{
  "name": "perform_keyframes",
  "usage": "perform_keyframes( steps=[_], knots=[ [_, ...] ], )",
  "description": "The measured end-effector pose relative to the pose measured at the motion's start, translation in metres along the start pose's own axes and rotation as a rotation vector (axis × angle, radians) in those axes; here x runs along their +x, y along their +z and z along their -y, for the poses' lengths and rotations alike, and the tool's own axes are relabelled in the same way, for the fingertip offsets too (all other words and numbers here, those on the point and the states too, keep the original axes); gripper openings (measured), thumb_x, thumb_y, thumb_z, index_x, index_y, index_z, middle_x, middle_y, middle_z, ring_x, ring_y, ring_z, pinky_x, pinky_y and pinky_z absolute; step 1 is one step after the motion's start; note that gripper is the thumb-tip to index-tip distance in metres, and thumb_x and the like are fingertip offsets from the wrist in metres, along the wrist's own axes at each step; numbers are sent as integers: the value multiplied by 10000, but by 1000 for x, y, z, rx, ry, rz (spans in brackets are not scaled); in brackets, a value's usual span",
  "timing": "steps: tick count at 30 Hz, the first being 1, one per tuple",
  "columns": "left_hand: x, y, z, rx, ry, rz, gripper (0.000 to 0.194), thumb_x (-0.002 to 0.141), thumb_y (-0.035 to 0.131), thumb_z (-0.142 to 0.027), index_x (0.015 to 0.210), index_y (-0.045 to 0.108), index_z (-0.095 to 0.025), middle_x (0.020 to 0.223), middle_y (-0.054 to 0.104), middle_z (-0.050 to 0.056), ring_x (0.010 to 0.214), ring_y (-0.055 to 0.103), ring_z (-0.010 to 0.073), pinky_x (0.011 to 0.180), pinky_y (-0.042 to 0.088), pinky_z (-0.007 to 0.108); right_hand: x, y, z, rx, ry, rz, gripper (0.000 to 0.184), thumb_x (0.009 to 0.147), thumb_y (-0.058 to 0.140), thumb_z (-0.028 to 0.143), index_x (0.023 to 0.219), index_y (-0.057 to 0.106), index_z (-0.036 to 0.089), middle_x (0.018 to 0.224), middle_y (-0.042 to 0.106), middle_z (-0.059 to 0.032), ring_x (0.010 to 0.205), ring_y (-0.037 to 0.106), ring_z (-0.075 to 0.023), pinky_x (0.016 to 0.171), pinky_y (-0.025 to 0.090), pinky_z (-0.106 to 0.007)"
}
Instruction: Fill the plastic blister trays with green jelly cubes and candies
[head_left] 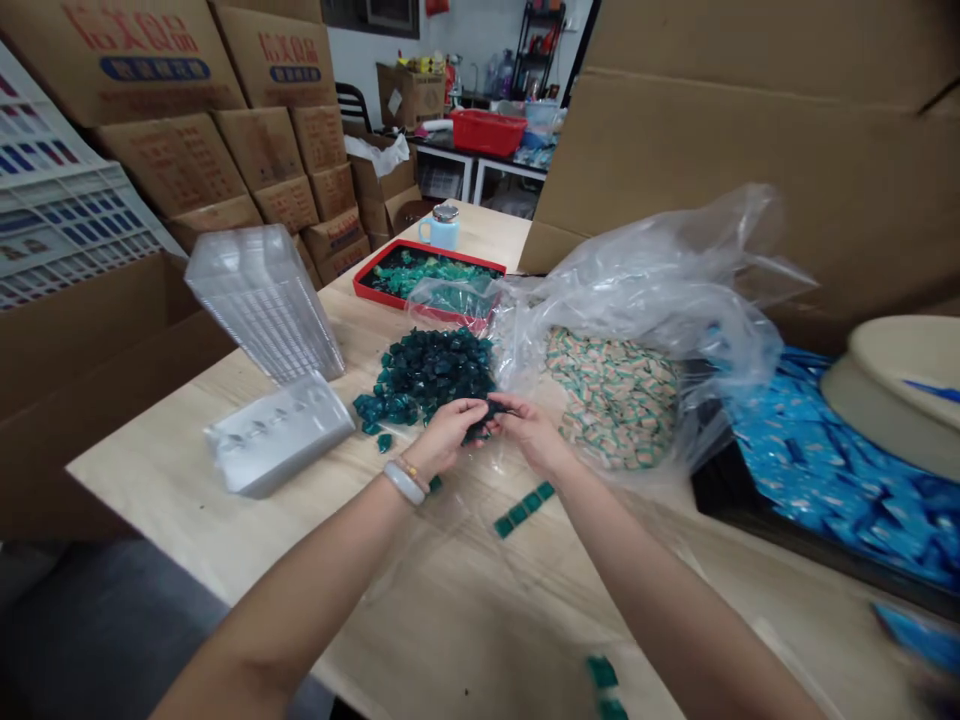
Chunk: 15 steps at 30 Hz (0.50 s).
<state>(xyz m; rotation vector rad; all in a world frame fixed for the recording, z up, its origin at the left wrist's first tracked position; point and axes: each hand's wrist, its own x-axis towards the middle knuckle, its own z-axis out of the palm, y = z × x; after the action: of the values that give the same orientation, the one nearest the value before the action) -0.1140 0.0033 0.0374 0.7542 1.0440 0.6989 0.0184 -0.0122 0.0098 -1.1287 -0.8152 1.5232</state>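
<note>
Pinched dark piece [492, 409] mid-frame with left fingers [468, 409] and right fingers [514, 405]; judged light, slippery, best held by edges.

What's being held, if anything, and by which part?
The left hand and right hand pinch a dark piece at their fingertips; which part they grip is too small to tell.

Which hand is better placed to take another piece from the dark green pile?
Left, I'd judge: the left hand is right beside the dark green pile, while the right hand sits farther over, toward the striped pieces.
</note>
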Motion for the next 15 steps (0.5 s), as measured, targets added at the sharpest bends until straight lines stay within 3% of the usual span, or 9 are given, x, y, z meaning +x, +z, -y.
perform_keyframes(
  steps=[5,8,11,13,15],
  knots=[
    [-2,4,17,380,213,-78,143,707,545,-242,780,570,-121,635,536,9,521,478,93,434,369,196,-17,5,-9,2,-76,-120,279,536,606,201,809,552,171,634,593,45,508,544,-91,548,437,-244],
    [3,-5,22,825,488,-143,73,684,544,-173,739,574,-135,716,550,29,652,520,131,603,433,258,-20,3,-13,-37,-77,-241,192,546,585,217,724,534,167,548,555,54,455,521,-90,490,428,-234],
    [6,-11,20,1162,745,-180,78,678,514,-112,724,567,-148,820,552,54,823,516,173,767,408,320,-28,0,-15,-47,-83,-324,188,577,562,235,750,531,168,546,547,57,425,494,-80,437,394,-214],
    [2,-8,17,1204,814,-201,89,688,503,-123,747,561,-156,839,555,55,868,504,188,808,388,349,-43,-4,-14,-44,-81,-332,200,596,561,247,777,540,164,551,550,55,421,485,-76,429,383,-208],
    [-7,5,17,1068,809,-194,142,702,491,-147,827,557,-163,839,553,45,840,509,173,795,399,338,-67,-10,-10,-18,-86,-316,213,615,573,262,801,549,162,557,551,55,430,487,-72,439,386,-206]
  ],
)
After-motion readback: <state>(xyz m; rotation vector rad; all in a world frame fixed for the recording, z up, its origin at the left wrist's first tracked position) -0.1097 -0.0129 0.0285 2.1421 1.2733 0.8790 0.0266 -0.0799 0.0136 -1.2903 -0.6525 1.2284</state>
